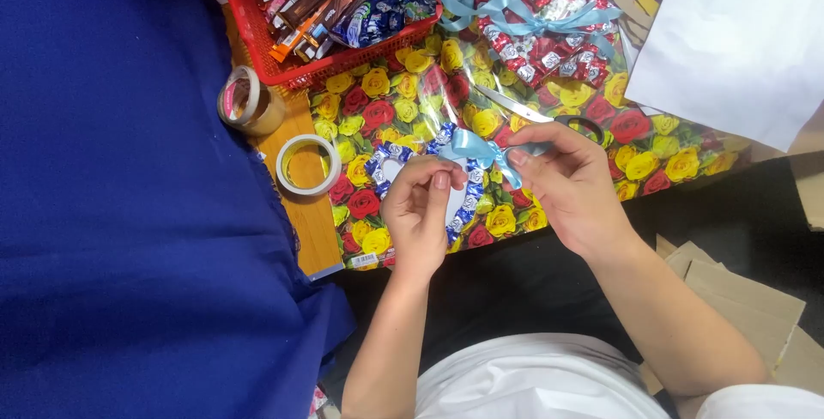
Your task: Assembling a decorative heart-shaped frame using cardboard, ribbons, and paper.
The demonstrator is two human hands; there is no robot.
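Observation:
My left hand (421,209) pinches the edge of a small white heart-shaped piece ringed with blue-wrapped candies (388,161), which lies on rose-patterned wrapping paper (403,110). My right hand (566,179) grips a light blue ribbon (476,148) that is tied into a bow over that piece. Black-handled scissors (549,118) lie just behind my right hand, partly hidden by it.
A red basket (257,24) of chocolate bars and candy stands at the back. Two tape rolls (307,164) sit on the wooden edge to the left. Red-wrapped candies with blue ribbon (549,15) lie behind. Blue cloth (129,196) covers the left; white paper (738,41) and cardboard (738,299) are on the right.

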